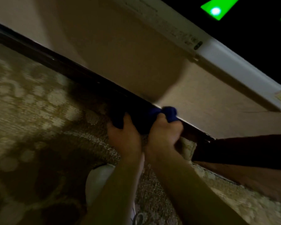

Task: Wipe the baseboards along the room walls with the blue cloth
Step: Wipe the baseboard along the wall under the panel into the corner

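Observation:
A dark brown baseboard [58,65] runs diagonally from the upper left down to the right, between a beige wall and patterned carpet. The blue cloth [169,113] is bunched against the baseboard near the middle of the view. My left hand [124,137] grips the cloth's left end, which looks almost black in the shadow. My right hand [165,132] grips its right end, and a bright blue tuft sticks out above the knuckles. Both hands press the cloth onto the baseboard side by side.
A white wall unit [234,69] with labels hangs above the hands at the right. Dark wooden furniture [243,151] meets the baseboard at the right corner. Patterned beige carpet [31,103] fills the left. A white shoe [96,182] shows below my forearms.

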Demonstrator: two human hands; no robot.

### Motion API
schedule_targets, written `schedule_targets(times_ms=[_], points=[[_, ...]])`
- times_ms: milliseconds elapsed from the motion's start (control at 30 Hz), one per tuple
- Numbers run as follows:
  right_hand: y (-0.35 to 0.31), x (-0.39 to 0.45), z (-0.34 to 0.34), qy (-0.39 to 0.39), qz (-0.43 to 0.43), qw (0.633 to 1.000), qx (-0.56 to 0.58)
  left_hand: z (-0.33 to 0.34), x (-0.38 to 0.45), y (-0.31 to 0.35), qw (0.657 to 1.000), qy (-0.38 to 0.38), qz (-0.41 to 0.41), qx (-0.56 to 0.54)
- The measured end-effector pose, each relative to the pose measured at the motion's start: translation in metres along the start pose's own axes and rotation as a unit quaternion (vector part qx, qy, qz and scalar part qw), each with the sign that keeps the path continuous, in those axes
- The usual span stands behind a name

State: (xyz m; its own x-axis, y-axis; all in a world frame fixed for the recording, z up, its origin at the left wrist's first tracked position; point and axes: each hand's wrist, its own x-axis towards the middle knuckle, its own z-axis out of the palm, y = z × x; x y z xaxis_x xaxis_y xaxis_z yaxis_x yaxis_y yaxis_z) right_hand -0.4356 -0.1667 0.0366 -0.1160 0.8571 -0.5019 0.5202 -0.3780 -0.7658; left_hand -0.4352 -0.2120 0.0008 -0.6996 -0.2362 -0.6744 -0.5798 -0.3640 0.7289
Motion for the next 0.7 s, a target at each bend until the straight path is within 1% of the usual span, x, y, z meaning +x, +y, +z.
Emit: schedule_targets(times_ms=[33,100,200,233,333,400,467,500,567,633,700], points=[[0.000,-0.007,0.012,-0.022,0.011,1.000,0.015,-0.002,0.007,0.008,1.000,0.017,0.001,-0.020],[0.001,-0.013,0.021,-0.050,0.029,0.998,0.037,-0.003,0.015,0.020,0.999,0.017,-0.008,-0.051],[0.001,-0.004,-0.002,-0.070,0.047,0.994,0.066,0.004,0.010,0.013,1.000,-0.024,0.006,-0.009],[0.004,0.004,-0.016,-0.053,0.045,0.995,0.072,0.006,0.004,0.005,0.998,-0.057,0.000,0.017],[0.010,0.027,-0.055,0.020,0.035,0.994,0.104,0.008,-0.018,-0.014,0.978,-0.177,-0.074,0.083],[0.011,0.032,-0.068,0.053,0.045,0.991,0.111,0.005,-0.027,-0.016,0.965,-0.223,-0.090,0.106],[0.017,0.032,-0.076,0.030,0.061,0.988,0.142,0.003,-0.029,-0.018,0.965,-0.224,-0.076,0.112],[0.021,0.030,-0.078,0.012,0.084,0.982,0.170,0.003,-0.028,-0.017,0.965,-0.226,-0.067,0.117],[0.030,0.029,-0.082,-0.012,0.122,0.964,0.238,0.006,-0.026,-0.014,0.953,-0.257,-0.056,0.149],[0.034,0.031,-0.086,-0.040,0.140,0.948,0.282,0.012,-0.022,-0.011,0.943,-0.275,-0.054,0.178],[0.035,0.031,-0.090,-0.080,0.136,0.938,0.309,0.018,-0.021,-0.007,0.946,-0.256,-0.048,0.194]])
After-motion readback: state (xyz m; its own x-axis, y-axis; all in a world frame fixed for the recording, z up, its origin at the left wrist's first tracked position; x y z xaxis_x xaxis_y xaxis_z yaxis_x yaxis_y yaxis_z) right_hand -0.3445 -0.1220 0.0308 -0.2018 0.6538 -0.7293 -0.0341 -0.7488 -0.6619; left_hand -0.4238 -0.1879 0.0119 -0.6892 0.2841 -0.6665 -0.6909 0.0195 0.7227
